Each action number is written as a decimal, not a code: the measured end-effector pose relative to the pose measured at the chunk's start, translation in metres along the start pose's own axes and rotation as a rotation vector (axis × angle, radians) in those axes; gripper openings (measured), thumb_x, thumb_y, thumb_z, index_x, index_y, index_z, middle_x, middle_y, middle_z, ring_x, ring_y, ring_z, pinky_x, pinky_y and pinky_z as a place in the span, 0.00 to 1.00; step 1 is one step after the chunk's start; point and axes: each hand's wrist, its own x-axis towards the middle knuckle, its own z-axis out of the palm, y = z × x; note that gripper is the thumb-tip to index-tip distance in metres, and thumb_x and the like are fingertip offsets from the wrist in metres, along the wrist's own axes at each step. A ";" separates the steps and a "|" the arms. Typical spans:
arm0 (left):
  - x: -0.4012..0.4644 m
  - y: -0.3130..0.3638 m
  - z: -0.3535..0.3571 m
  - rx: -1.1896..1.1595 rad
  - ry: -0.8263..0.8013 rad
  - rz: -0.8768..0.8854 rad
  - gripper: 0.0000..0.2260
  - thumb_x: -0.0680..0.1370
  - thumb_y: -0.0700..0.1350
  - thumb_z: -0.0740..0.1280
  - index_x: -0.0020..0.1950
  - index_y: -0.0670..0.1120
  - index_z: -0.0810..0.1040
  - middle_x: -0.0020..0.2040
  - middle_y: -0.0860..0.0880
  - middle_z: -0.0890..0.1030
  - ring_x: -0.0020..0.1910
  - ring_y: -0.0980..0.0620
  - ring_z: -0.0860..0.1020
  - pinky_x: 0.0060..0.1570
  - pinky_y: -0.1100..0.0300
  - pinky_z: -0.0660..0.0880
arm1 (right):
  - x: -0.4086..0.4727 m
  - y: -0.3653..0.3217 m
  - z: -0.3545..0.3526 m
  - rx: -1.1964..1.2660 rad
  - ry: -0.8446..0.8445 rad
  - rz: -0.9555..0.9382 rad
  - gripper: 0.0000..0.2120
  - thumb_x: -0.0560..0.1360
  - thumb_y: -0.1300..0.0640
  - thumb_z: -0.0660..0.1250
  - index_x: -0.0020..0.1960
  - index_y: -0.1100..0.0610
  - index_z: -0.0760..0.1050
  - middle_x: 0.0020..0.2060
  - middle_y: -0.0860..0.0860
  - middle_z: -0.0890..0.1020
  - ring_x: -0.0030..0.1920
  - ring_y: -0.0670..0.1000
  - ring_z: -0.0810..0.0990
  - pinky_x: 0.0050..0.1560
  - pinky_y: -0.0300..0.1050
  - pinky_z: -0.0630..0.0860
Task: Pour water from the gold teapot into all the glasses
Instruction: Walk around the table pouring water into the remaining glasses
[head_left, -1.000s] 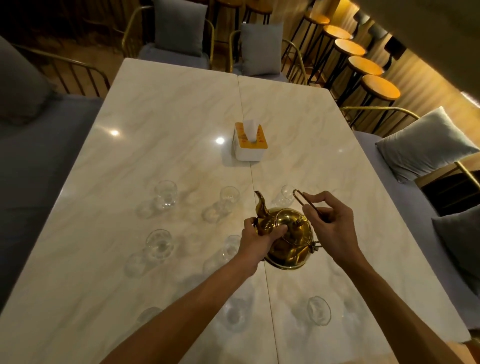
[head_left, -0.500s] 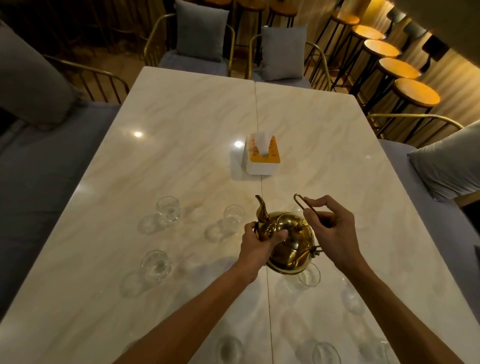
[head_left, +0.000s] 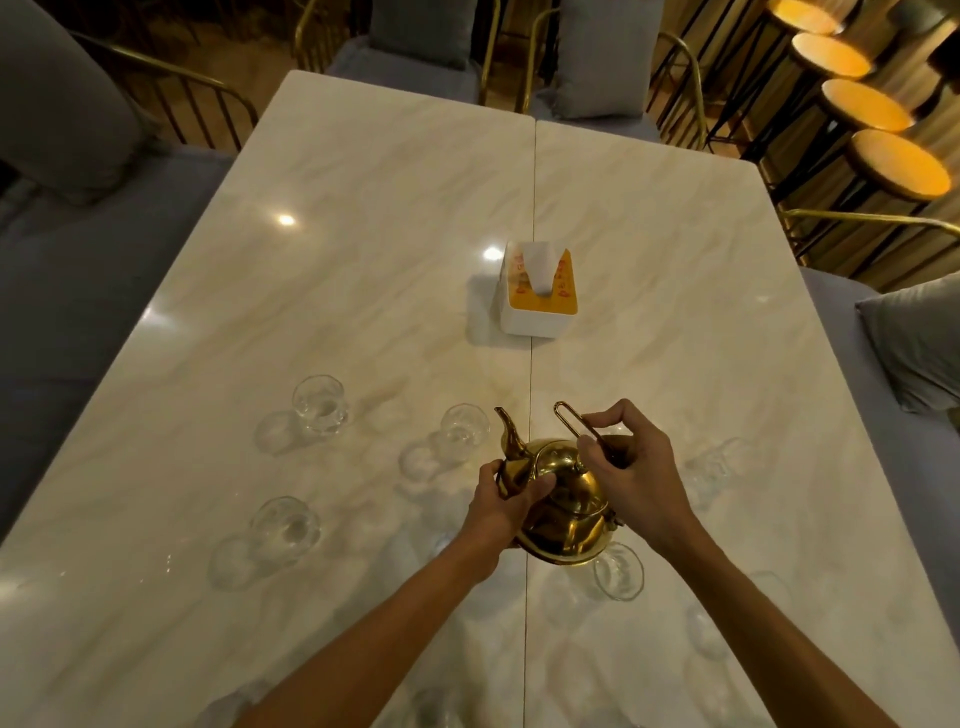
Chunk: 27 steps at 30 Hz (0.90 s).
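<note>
The gold teapot (head_left: 566, 506) hangs above the marble table (head_left: 363, 260), near its middle seam, spout pointing away from me. My right hand (head_left: 631, 475) grips the thin wire handle. My left hand (head_left: 506, 499) holds the pot's left side by the spout base, thumb on the lid. Clear glasses stand around it: one far left (head_left: 318, 404), one left of the spout (head_left: 464, 432), one near left (head_left: 284, 526), one just under the pot's right edge (head_left: 619, 571). More faint glasses sit to the right and near me.
A white and orange tissue box (head_left: 540, 291) stands beyond the pot on the seam. Grey cushioned benches and gold-framed chairs ring the table. A row of round orange stools (head_left: 901, 163) lines the right wall.
The view has tilted up and forward, so the near glasses slid toward the bottom edge. Both hands keep their grip on the teapot, which stays above the seam.
</note>
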 end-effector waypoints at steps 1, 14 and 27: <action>0.002 -0.001 -0.001 -0.001 -0.005 -0.009 0.32 0.72 0.55 0.75 0.71 0.54 0.63 0.62 0.51 0.78 0.53 0.53 0.80 0.39 0.61 0.80 | 0.002 0.000 0.002 -0.008 -0.012 0.006 0.06 0.79 0.60 0.69 0.52 0.50 0.75 0.34 0.57 0.84 0.32 0.50 0.82 0.35 0.36 0.78; 0.012 -0.009 -0.003 -0.050 -0.043 -0.102 0.40 0.68 0.62 0.71 0.75 0.51 0.61 0.64 0.48 0.76 0.55 0.49 0.78 0.49 0.50 0.80 | 0.031 -0.006 0.017 -0.164 -0.127 0.041 0.06 0.79 0.56 0.70 0.55 0.50 0.77 0.36 0.49 0.85 0.35 0.42 0.83 0.35 0.31 0.75; 0.014 -0.009 0.000 -0.157 -0.063 -0.166 0.37 0.71 0.62 0.71 0.74 0.50 0.63 0.65 0.46 0.76 0.57 0.46 0.78 0.54 0.43 0.80 | 0.050 -0.024 0.023 -0.246 -0.194 0.050 0.06 0.79 0.55 0.70 0.55 0.51 0.79 0.34 0.50 0.84 0.31 0.47 0.79 0.36 0.38 0.74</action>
